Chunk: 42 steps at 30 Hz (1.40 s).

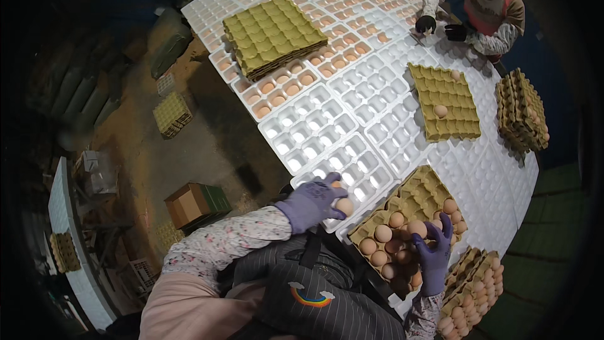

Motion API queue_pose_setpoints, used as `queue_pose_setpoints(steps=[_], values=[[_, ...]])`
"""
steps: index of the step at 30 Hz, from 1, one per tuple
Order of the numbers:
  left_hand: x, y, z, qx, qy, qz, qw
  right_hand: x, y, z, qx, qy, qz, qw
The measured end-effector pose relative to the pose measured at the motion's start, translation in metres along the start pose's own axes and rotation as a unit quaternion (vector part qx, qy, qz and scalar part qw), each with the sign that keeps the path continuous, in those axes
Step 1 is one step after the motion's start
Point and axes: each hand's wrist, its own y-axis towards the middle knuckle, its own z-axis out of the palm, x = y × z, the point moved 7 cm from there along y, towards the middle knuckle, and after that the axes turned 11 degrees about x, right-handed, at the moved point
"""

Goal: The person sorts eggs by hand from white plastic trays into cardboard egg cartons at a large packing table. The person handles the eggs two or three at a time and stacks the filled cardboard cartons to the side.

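Observation:
My left hand [314, 203], in a purple glove, is closed around a light brown egg [344, 206] over the near end of a white plastic tray [362, 162] with square cups. Part of a second egg [336, 184] shows by its fingertips. Further right, my right hand [435, 252], gloved alike, curls over a brown pulp egg tray [412, 198]. Its thumb and fingers grip an egg [416, 228] raised above the others. Several eggs [382, 233] sit in that tray's hollows around the hand, and the fingers partly hide some.
White trays cover the table, the far ones holding eggs. Pulp tray stacks stand on it at the far left [274, 34] and right [522, 113]. A loaded pulp tray [472, 293] lies near right. Across the table a person [487, 9] works in dark gloves. An open carton [196, 204] stands on the floor.

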Motion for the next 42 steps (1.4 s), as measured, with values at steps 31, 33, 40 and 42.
queue_pose_setpoints(steps=[31,33,40,42], values=[[0.183,0.093,-0.109,-0.234,0.03,0.201,0.951,0.165,0.194,0.293,-0.129,0.108,-0.14,0.976],[0.179,0.092,-0.105,-0.233,0.069,0.19,0.951,0.163,0.173,0.272,-0.106,0.145,-0.118,0.977],[0.017,0.083,-0.057,-0.081,-0.036,0.316,0.945,0.125,0.03,0.166,-0.04,0.122,-0.068,0.989],[-0.046,0.091,-0.017,-0.011,0.024,0.395,0.918,0.109,0.0,0.119,-0.068,0.048,-0.056,0.995]])
